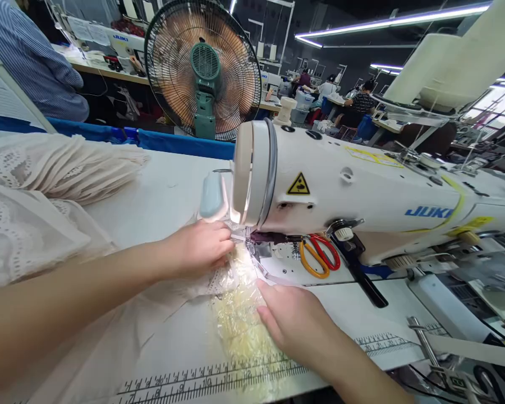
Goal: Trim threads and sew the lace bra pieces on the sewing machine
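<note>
Far to the left of both hands lies a stack of lace pieces, seemingly waiting. Left hand rests curled on the cream fabric, fingertips pressing it at the needle of the sewing machine. Right hand lies flat and spread on it. Most of this fabric sits before the needle, so the seam looks barely started. Scissors lie to the right.

Sewing machine blocked right side above table. Scissors lay under its arm, narrowing gap there. Fabric pile crowded far left. Open tabletop between pile and machine; fan stood behind.
</note>
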Action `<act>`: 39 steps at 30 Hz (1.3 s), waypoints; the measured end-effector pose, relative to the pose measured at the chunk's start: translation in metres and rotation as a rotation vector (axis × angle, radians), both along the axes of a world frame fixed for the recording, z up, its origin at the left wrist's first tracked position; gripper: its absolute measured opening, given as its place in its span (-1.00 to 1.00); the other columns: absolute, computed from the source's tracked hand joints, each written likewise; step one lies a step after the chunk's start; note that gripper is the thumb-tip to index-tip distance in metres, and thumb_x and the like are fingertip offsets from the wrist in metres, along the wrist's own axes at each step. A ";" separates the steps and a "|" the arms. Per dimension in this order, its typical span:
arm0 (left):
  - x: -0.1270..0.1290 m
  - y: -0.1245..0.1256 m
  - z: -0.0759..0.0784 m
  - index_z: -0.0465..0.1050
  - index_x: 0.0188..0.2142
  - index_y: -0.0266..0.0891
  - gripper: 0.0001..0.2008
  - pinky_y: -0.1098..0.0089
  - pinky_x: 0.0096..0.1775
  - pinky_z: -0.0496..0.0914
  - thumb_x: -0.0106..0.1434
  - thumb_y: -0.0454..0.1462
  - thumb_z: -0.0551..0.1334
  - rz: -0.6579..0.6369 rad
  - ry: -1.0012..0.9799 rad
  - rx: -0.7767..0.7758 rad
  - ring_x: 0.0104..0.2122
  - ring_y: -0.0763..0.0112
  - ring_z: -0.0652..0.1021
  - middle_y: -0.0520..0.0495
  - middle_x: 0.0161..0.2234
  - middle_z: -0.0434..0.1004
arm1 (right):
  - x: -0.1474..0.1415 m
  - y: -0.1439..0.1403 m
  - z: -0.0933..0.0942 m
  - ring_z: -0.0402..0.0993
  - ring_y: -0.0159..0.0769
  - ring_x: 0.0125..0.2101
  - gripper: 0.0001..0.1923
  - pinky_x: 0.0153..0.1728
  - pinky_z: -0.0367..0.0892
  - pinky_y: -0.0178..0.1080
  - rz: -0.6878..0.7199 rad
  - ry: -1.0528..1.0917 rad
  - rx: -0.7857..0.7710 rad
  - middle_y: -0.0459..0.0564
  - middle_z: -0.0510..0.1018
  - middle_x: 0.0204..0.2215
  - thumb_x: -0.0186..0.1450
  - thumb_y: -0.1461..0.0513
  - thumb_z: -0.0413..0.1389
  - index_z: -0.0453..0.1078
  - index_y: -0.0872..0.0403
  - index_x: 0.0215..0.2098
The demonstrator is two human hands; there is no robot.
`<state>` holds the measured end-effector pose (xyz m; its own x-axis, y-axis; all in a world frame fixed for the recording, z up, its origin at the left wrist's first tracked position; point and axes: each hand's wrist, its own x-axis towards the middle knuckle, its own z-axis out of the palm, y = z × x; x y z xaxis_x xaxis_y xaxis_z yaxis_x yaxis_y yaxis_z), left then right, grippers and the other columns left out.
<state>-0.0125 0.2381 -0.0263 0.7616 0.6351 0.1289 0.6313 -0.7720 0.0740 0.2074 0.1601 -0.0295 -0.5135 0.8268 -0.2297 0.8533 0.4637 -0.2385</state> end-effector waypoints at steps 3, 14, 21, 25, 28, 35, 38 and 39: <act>0.003 -0.003 0.007 0.32 -0.56 -0.33 -0.75 0.50 -0.35 0.21 0.17 -0.27 0.01 0.049 -0.018 -0.192 -0.42 0.52 0.32 -0.04 -0.51 0.35 | -0.006 -0.017 -0.010 0.33 -0.24 -0.33 -0.63 -0.33 0.24 -0.21 -0.108 0.232 0.055 0.04 0.41 -0.33 0.29 0.20 -0.18 0.28 0.07 -0.01; 0.010 -0.023 0.026 0.12 -0.52 -0.32 -0.68 0.60 -0.57 0.10 0.19 -0.10 -0.06 0.470 -0.457 -0.513 -0.64 0.67 0.17 0.09 -0.66 0.15 | -0.058 -0.036 -0.015 0.30 -0.33 -0.38 -0.75 -0.36 0.21 -0.32 -0.097 0.631 0.031 -0.01 0.41 -0.42 0.24 0.20 -0.05 0.36 0.15 -0.22; 0.006 -0.036 -0.015 0.31 -0.09 -0.10 -0.63 0.54 -0.57 -0.02 0.12 -0.36 -0.03 0.298 0.077 -0.036 -0.62 0.61 0.23 0.02 -0.51 0.33 | -0.029 -0.028 -0.015 0.28 -0.42 -0.51 -0.84 -0.49 0.10 -0.38 -0.327 0.538 0.040 -0.10 0.42 -0.53 0.21 0.24 -0.04 0.36 0.11 -0.41; 0.011 -0.043 -0.012 0.19 0.05 0.06 -0.44 0.53 -0.61 -0.12 0.05 -0.40 0.04 0.269 0.196 -0.010 -0.69 0.65 0.11 0.04 -0.54 0.24 | -0.024 -0.027 -0.018 0.33 -0.35 -0.45 -0.66 -0.43 0.15 -0.35 -0.277 0.434 0.023 -0.05 0.47 -0.43 0.22 0.24 -0.06 0.31 0.05 -0.05; 0.017 -0.045 -0.003 0.23 0.03 0.03 -0.51 0.57 -0.60 -0.09 0.09 -0.36 0.04 0.309 0.264 -0.093 -0.69 0.67 0.11 0.00 -0.51 0.29 | -0.024 -0.024 -0.016 0.35 -0.29 -0.39 -0.60 -0.40 0.17 -0.32 -0.243 0.331 0.000 -0.02 0.48 -0.38 0.24 0.24 -0.08 0.26 0.05 0.05; 0.028 -0.035 0.001 0.33 -0.05 -0.10 -0.57 0.53 -0.55 0.12 0.09 -0.38 -0.02 0.390 0.263 -0.264 -0.61 0.52 0.30 -0.09 -0.42 0.37 | -0.022 -0.017 -0.011 0.37 -0.23 -0.25 -0.58 -0.31 0.21 -0.27 -0.227 0.195 -0.036 0.02 0.48 -0.27 0.27 0.23 -0.13 0.22 0.07 0.09; 0.030 -0.033 -0.001 0.27 0.03 -0.10 -0.49 0.51 -0.55 0.16 0.07 -0.40 -0.03 0.408 0.261 -0.263 -0.60 0.50 0.34 -0.09 -0.40 0.39 | -0.021 -0.013 -0.011 0.36 -0.23 -0.23 -0.57 -0.28 0.21 -0.28 -0.224 0.179 -0.048 0.02 0.47 -0.24 0.27 0.22 -0.12 0.20 0.07 0.10; 0.031 -0.032 -0.001 0.24 0.06 -0.09 -0.47 0.50 -0.55 0.18 0.07 -0.40 -0.03 0.413 0.264 -0.266 -0.60 0.48 0.34 -0.09 -0.40 0.39 | -0.021 -0.011 -0.011 0.36 -0.24 -0.23 -0.57 -0.29 0.21 -0.28 -0.220 0.168 -0.052 0.01 0.47 -0.24 0.27 0.22 -0.12 0.20 0.07 0.10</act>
<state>0.0185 0.2060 -0.0271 0.4271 0.8724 -0.2377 0.9010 -0.4326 0.0311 0.1868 0.1491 -0.0410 -0.3575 0.9119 -0.2014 0.8785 0.2552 -0.4039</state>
